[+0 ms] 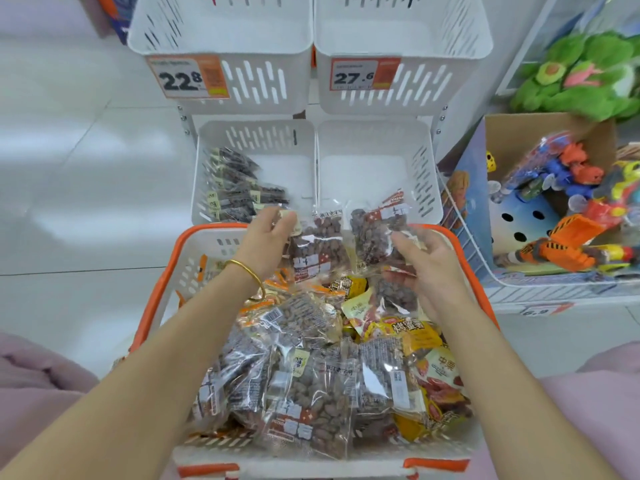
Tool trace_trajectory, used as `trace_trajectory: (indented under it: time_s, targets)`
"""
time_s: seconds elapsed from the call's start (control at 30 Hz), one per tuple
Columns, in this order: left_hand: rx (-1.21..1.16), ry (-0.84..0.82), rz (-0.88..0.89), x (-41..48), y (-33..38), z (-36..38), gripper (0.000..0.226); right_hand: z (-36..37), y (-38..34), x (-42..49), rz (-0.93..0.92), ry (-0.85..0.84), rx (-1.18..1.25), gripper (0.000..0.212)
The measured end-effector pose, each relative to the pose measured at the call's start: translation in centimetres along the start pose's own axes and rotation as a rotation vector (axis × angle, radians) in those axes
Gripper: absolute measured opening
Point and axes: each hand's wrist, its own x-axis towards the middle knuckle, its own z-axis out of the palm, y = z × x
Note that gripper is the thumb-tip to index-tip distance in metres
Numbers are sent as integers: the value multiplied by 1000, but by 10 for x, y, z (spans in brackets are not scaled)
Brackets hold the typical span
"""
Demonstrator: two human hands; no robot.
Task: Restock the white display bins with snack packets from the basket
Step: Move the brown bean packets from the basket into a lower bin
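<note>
My left hand (268,237) pinches the top edge of a clear nut packet (317,251). My right hand (427,263) has its fingers curled round a second nut packet (372,237). Both packets hang over the far end of the basket (162,271), just short of the lower right bin (374,150), which I judge is where they go. They should be light, with slick, crinkly film and loose nuts that shift and sag, so I would grip the flat sealed top edge, not the belly. The lower left bin (263,136) holds dark packets (235,188). The price tags on the upper bins read 22.8 (188,77) on the left and 27.6 (363,74) on the right. The packets carry red-and-white labels with Chinese print, probably brand names, too blurred for me to read.
</note>
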Motion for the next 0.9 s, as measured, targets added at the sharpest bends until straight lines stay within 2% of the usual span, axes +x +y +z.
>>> trace_trajectory:
  time_s: [0.2,0.27,0.37,0.43,0.5,0.57,0.63,0.7,0.8,0.9]
  targets:
    - [-171,83,-155,-4,-2,-15,19,6,2,-3,136,-144,276,40]
    - [-234,102,-243,-2,-4,-18,28,8,1,-3,151,-183,315,50]
    - [-303,156,-338,0,-4,-19,49,10,1,-5,146,-255,332,41]
    - [-257,198,-354,1,-5,-20,51,14,2,-7,149,-295,334,36]
    - [-247,197,-364,1,-3,-20,51,17,4,-8,161,-315,320,47]
    - [-262,148,-378,1,-1,-20,50,21,5,-9,171,-326,284,55]
    - [-344,76,-367,-2,4,-19,36,23,6,-9,164,-325,245,33]
    - [-350,65,-340,-3,8,-19,29,23,4,-9,170,-329,208,29]
    - [-264,77,-328,0,4,-23,50,17,-6,-8,160,-388,-8,38]
    - [-255,47,-322,0,3,-27,54,8,-19,-6,67,-389,-353,35]
